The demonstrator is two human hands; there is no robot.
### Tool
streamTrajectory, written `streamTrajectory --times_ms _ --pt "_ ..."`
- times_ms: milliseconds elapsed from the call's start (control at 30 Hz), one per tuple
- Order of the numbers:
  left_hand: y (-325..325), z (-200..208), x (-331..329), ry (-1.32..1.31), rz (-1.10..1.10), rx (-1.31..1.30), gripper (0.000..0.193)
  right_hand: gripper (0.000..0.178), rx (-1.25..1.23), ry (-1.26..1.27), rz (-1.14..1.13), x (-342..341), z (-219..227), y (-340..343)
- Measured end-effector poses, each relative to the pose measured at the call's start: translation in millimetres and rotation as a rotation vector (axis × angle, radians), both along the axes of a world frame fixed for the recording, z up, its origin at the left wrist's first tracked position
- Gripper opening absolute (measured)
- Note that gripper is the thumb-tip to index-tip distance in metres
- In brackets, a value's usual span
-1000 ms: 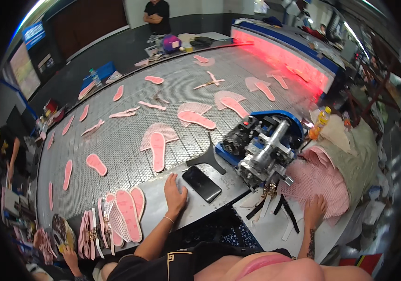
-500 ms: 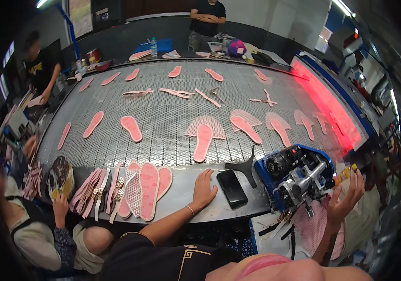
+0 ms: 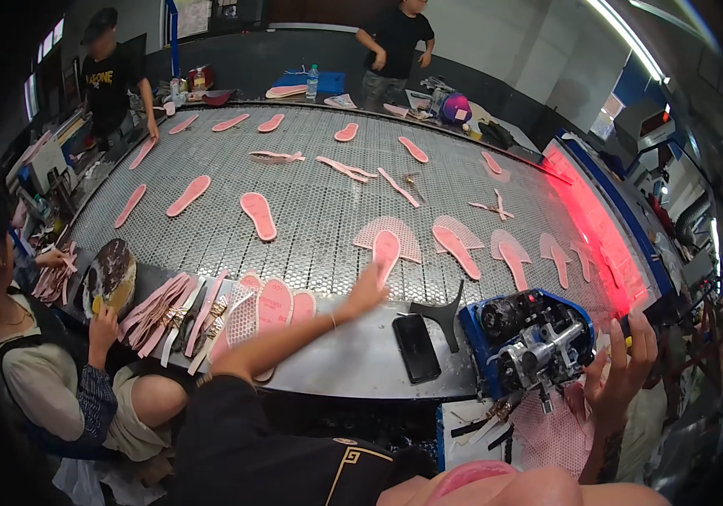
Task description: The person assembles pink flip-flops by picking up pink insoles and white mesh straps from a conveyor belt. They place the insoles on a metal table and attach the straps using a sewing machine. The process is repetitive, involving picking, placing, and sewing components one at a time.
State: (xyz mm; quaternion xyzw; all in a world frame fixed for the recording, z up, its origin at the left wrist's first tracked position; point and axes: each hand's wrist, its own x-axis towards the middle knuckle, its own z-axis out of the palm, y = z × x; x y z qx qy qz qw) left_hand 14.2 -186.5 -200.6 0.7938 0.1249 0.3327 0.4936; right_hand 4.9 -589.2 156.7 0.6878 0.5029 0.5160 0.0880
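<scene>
My left hand [image 3: 365, 293] reaches over the belt's near edge to the lower end of a pink insole [image 3: 386, 250], which lies on a fan-shaped pink mesh piece [image 3: 408, 244]. Its fingers are blurred, so whether they grip the insole cannot be told. On the right, my right hand [image 3: 623, 371] is raised beside a blue-framed machine [image 3: 532, 341]. A small yellow tube [image 3: 629, 341] sits in its fingers, mostly hidden by them. Below my left forearm, more pink insoles [image 3: 275, 302] lie partly covered on the metal ledge.
A black phone [image 3: 417, 348] and a dark curved bracket [image 3: 446, 316] lie on the ledge [image 3: 336, 358]. Bundled pink straps [image 3: 159, 314] lie to the left, near a seated co-worker [image 3: 49, 371]. Insoles and straps are spread over the mesh conveyor [image 3: 294, 181]; a red-lit opening [image 3: 593, 228] is at its right end.
My left hand has moved from the ledge forward to the insole. My right hand has turned, hiding more of the tube. At the far left, a standing co-worker now reaches to an insole.
</scene>
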Motion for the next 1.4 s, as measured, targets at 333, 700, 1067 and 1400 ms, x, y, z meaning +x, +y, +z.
streamTrajectory --times_ms 333,700,1067,1400 --pt "250.3 409.2 83.9 0.35 0.791 0.575 0.045 0.034 -0.294 -0.173 -0.225 -41.5 47.0 -69.9" --pt "275.1 417.2 104.6 0.389 0.81 0.417 0.061 0.04 -0.346 -0.287 -0.509 -113.4 83.2 -118.3" --pt "210.9 384.5 117.8 0.252 0.579 0.496 0.047 0.037 -0.196 0.469 -0.375 -117.2 62.0 -88.2" --pt "22.8 76.7 27.2 0.224 0.164 -0.055 0.036 0.027 -0.273 2.113 -0.112 -99.5 -245.9 -68.2"
